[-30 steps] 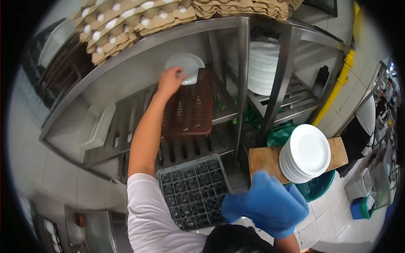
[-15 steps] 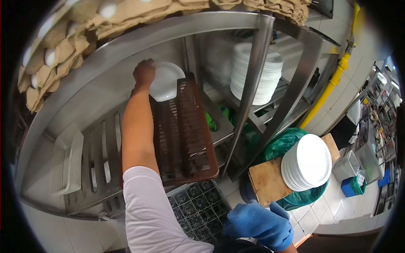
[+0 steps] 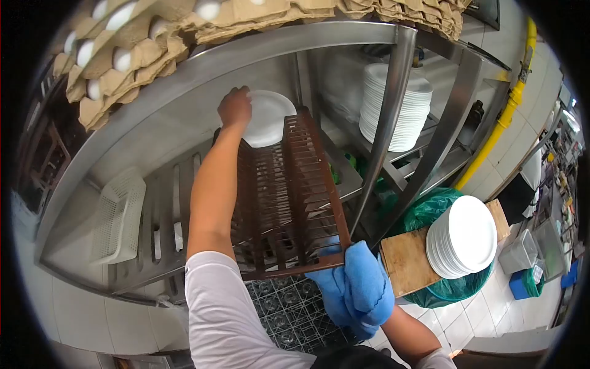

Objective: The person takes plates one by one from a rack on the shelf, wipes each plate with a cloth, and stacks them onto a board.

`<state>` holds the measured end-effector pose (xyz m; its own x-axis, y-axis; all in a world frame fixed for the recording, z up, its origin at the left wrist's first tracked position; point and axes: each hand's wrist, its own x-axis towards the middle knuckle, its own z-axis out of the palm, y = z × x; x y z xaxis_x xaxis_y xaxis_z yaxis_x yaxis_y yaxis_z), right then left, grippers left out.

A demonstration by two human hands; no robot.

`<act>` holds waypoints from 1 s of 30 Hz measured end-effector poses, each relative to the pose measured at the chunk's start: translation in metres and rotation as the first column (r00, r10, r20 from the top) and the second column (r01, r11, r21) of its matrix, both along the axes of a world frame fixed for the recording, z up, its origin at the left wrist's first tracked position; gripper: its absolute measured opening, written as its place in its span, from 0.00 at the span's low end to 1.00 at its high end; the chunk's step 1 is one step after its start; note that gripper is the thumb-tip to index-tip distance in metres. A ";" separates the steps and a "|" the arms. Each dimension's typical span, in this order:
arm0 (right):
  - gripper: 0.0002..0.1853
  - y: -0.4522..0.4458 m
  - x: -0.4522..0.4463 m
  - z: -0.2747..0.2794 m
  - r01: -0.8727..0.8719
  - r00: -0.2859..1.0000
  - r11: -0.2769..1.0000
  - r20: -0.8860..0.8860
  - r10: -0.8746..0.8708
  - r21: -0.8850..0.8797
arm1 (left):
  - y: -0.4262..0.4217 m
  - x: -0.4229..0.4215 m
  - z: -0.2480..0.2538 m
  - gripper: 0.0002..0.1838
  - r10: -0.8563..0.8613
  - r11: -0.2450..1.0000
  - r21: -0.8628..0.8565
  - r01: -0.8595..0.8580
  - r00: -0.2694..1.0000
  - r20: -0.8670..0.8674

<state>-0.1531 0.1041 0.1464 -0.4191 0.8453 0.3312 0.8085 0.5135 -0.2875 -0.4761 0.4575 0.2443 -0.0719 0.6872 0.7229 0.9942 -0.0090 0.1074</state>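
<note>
My left hand [image 3: 235, 108] is closed at the left edge of a white plate [image 3: 268, 118], its fingertips against the rim. The plate stands at the far end of a brown slatted rack [image 3: 295, 203], which slopes towards me over the metal shelf. My right hand [image 3: 389, 315], mostly hidden, is wrapped in a blue cloth [image 3: 364, 289] at the rack's near right corner. The cloth touches that corner; the fingers under it do not show.
Egg trays [image 3: 246, 23] line the top shelf. A white basket [image 3: 121, 215] sits at the left. Stacked plates [image 3: 393, 107] stand behind metal posts, and more plates [image 3: 464, 238] rest on a wooden board [image 3: 405, 264]. Below the rack is a glass crate [image 3: 286, 313].
The rack's near end has come towards me and down, covering part of the crate. My left hand has moved to the plate's left edge and closed. The blue cloth has moved to the rack's corner.
</note>
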 end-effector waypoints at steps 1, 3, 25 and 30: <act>0.19 0.000 -0.004 0.010 -0.027 0.994 0.996 0.106 0.017 0.090 | -0.001 -0.004 0.002 0.11 0.015 1.000 0.021 -0.016 0.998 0.053; 0.17 -0.003 -0.008 0.010 -0.033 0.993 0.986 0.120 0.013 0.166 | -0.001 -0.019 0.002 0.12 -0.008 0.995 0.104 -0.006 0.992 0.129; 0.14 -0.105 0.132 0.056 -0.107 0.928 0.969 -0.328 0.177 0.222 | -0.434 0.168 -0.017 0.05 -0.389 0.916 0.217 0.337 0.616 0.685; 0.18 -0.172 0.216 -0.013 -0.087 0.971 0.975 -0.200 0.128 0.204 | -0.522 0.269 -0.091 0.07 -0.152 0.893 0.018 0.451 0.263 0.953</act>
